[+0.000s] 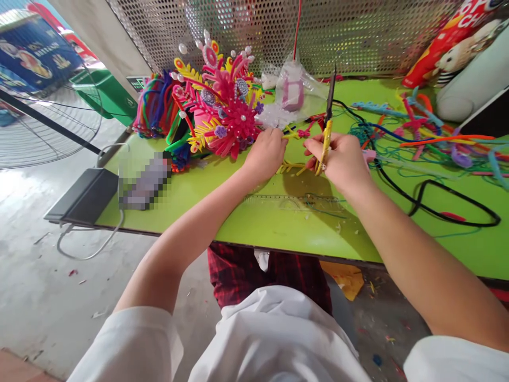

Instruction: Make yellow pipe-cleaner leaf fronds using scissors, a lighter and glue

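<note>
Head view: both forearms stretched forward over green table (254,228), wrists bent inward, hands near each other at centre. Left hand (264,154) knuckles up, grip pinched narrow on yellow pipe-cleaner piece (290,168), which sits between hands just above table. Right hand (342,159) at 3 o'clock of it, grip closed round yellow-handled cutter (326,140), blades pointing 12 o'clock. Pink flower headpiece (228,111) at 10 o'clock of left hand

Two hands (265,154) (342,159), one scissors (326,139), one ruler (294,202), one fan (47,132), one headdress (227,109).
</note>
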Demonstrator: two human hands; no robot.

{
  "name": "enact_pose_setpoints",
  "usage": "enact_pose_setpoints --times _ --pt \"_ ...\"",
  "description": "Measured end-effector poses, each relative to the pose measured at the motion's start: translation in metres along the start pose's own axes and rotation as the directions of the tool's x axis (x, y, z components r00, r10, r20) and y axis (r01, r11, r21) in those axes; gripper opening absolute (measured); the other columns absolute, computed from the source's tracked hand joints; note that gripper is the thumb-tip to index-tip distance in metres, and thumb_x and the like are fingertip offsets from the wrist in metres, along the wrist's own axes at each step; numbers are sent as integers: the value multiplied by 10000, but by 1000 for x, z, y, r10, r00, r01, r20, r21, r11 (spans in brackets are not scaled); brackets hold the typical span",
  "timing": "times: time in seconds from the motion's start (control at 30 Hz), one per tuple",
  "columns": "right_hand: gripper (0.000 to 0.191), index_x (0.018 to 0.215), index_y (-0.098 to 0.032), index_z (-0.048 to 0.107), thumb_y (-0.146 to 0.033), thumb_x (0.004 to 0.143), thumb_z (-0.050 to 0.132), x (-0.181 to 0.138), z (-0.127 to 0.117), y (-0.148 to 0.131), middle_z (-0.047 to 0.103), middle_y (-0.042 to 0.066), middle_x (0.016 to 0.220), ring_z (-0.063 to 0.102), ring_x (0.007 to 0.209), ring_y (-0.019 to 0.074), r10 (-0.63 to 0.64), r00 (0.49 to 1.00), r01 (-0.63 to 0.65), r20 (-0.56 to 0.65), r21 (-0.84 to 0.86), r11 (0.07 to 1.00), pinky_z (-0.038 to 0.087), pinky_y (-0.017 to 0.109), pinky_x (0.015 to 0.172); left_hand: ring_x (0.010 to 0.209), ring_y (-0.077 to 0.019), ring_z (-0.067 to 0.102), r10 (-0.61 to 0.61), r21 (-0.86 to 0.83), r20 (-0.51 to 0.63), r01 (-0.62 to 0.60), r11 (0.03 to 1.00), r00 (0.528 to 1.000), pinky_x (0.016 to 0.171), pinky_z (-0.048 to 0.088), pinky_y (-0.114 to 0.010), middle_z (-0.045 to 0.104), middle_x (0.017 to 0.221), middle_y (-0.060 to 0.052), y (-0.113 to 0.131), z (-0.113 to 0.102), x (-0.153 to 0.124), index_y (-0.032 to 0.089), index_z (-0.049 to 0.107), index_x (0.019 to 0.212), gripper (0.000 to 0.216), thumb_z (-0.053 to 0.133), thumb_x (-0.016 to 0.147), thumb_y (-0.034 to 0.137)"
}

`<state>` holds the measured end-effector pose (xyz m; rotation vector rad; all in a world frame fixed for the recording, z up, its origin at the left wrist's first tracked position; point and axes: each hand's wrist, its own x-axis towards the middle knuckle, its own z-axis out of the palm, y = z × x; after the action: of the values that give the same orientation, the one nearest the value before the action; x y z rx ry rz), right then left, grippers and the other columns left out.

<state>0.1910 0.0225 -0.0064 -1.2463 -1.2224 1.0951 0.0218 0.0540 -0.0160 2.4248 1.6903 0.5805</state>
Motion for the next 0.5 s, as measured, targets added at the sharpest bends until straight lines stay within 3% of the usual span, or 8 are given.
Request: enact_pose_setpoints --times 0.1,0.2,0.37,0.43,0.5 --pt "280 755 -198 673 -377 799 884 0 3 3 659 -21 712 573 484 73 8 1000 -9 6 62 998 430 215 422 958 -182 571 22 -396 -60 -44 917 998 890 447 -311 597 977 -82 12 -8 -10 213 421 855 244 397 1097 240" --pt "265 807 -217 712 -424 800 877 -3 6 1 654 -27 704 555 493 65 -55 997 45 47 194 980 415 206 428 737 -107 450 30 -733 16 -9 681 999 706 381 -250 474 815 0 26 -14 -24 220 363 812 290 411 1098 231" --pt "166 795 -216 764 -336 791 878 -11 8 -7 633 -39 647 525 507 57 -212 977 206 -3 252 946 440 201 454 655 -75 418 39 -911 219 189 368 975 563 283 -220 512 784 -1 39 -27 -36 180 479 856 292 395 1109 299" --pt "119 789 -221 770 -284 790 871 -13 8 -8 677 -33 701 555 524 60 -254 967 254 -33 256 933 471 207 470 594 -64 366 40 -918 275 250 307 961 533 253 -213 539 765 -3 38 -32 -36 166 522 877 322 372 1111 329" --pt "98 787 -227 766 -262 801 857 -14 8 -7 706 -29 747 599 543 75 -289 956 290 -43 253 923 513 224 494 567 -57 335 21 -914 278 258 313 960 520 252 -204 554 747 -2 37 -32 -36 155 549 882 329 375 1107 319"
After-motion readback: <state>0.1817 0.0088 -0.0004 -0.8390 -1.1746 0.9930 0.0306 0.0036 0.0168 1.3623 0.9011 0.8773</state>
